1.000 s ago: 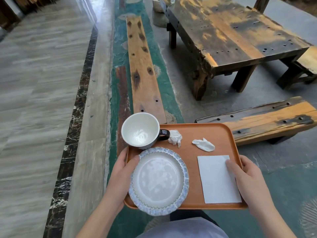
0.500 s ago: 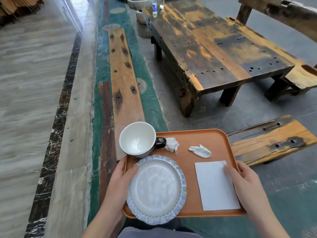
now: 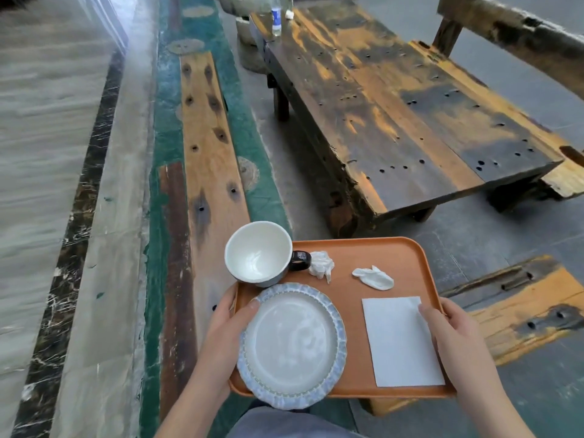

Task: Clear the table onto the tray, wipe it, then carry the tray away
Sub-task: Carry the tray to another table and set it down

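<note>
I carry an orange tray in both hands, low in the head view. My left hand grips its left edge, thumb on the rim of a white plate with a blue frilled border. My right hand grips the right edge, thumb on a flat white napkin. A white cup with a dark handle stands at the tray's far left corner. Two crumpled tissues lie behind the napkin. The dark wooden table stands ahead to the right.
A water bottle stands at the table's far end beside a stone base. A long wooden bench runs ahead on the left; another bench sits at right. Pale stone flooring stretches left.
The view has moved forward and swung left: the table and benches have slid right and nearer. Both hands keep the same hold on the tray; nothing on it has shifted.
</note>
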A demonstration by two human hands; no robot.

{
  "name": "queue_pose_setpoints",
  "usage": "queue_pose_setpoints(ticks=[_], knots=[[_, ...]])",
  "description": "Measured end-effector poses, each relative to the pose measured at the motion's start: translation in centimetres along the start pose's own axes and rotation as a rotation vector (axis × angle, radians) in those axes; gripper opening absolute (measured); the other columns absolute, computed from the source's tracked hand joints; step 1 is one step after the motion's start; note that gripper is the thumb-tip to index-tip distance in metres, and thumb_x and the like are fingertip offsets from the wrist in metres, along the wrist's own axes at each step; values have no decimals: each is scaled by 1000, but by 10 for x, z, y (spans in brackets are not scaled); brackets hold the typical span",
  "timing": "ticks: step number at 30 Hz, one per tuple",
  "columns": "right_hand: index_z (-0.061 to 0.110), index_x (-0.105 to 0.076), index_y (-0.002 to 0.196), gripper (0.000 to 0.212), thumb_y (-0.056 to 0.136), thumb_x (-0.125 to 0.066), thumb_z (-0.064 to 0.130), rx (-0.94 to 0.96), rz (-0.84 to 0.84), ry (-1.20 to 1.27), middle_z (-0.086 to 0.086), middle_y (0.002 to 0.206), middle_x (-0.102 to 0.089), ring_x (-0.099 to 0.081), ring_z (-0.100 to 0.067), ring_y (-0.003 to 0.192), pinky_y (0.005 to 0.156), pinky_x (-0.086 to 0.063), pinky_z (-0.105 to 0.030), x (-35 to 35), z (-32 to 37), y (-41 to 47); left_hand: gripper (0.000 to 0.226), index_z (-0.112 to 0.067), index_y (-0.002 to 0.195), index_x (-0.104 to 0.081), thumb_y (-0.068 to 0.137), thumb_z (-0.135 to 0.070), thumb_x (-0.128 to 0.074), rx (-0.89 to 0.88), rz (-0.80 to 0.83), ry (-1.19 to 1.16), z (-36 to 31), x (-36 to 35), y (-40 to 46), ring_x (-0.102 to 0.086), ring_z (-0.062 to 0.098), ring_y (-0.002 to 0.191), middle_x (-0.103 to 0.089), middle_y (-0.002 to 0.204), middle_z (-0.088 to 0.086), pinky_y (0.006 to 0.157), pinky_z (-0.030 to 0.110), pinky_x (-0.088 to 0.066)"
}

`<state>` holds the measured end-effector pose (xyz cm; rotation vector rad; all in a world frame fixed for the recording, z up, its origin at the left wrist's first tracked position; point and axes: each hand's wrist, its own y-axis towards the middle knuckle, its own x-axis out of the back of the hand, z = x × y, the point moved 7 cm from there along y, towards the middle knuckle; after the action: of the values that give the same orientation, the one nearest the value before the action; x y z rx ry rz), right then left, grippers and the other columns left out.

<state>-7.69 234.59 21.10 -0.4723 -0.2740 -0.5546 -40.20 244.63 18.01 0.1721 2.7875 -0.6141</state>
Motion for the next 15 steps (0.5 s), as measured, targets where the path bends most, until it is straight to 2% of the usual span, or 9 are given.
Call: queue_pose_setpoints(ticks=[2, 4, 6, 9, 12, 15], knots=[[27, -68, 88, 16, 98, -56, 32, 5, 7, -4, 9, 76, -72, -62, 3, 56, 56, -40, -29, -15, 23, 28, 46, -54, 118, -69, 80, -35, -86, -5, -11, -1, -18, 4, 34, -76, 28, 109, -76, 126, -1, 86, 48, -60], [30, -70, 88, 16, 98, -56, 29, 21, 7, 13, 12, 76, -73, -64, 4, 58, 56, -41, -28, -32, 45, 55, 48, -52, 121, -69, 80, -35, -86, -12, -11, 3, -36, 7, 68, -76, 29, 109, -76, 127, 0, 86, 49, -60], [38, -70, 88, 20, 97, -57, 27, 40, 14, 20, 13, 79, -74, -66, 2, 63, 58, -44, -30, -51, 66, 83, 48, -55, 119, -68, 78, -37, -84, -23, -17, 9, -56, 7, 99, -77, 28, 107, -76, 126, 0, 80, 43, -62], [45, -67, 87, 24, 97, -57, 27, 52, 19, 20, 16, 81, -73, -67, -4, 69, 60, -48, -32, -74, 88, 120, 41, -68, 103, -70, 80, -34, -73, -35, -5, 36, -82, 6, 140, -78, 23, 102, -78, 119, -7, 69, 31, -65], [43, -67, 86, 20, 95, -57, 28, 64, 28, 19, 14, 79, -72, -66, -1, 63, 58, -46, -29, -90, 101, 147, 40, -69, 101, -70, 80, -34, -73, -25, -8, 43, -98, 11, 172, -78, 21, 102, -78, 119, -11, 67, 29, -65], [33, -67, 85, 14, 93, -58, 27, 48, 52, 21, -3, 78, -70, -61, -9, 59, 57, -46, -31, -105, 108, 175, 39, -69, 98, -69, 80, -35, -73, -15, -35, 47, -106, 15, 202, -78, 21, 102, -78, 118, -12, 67, 30, -65]])
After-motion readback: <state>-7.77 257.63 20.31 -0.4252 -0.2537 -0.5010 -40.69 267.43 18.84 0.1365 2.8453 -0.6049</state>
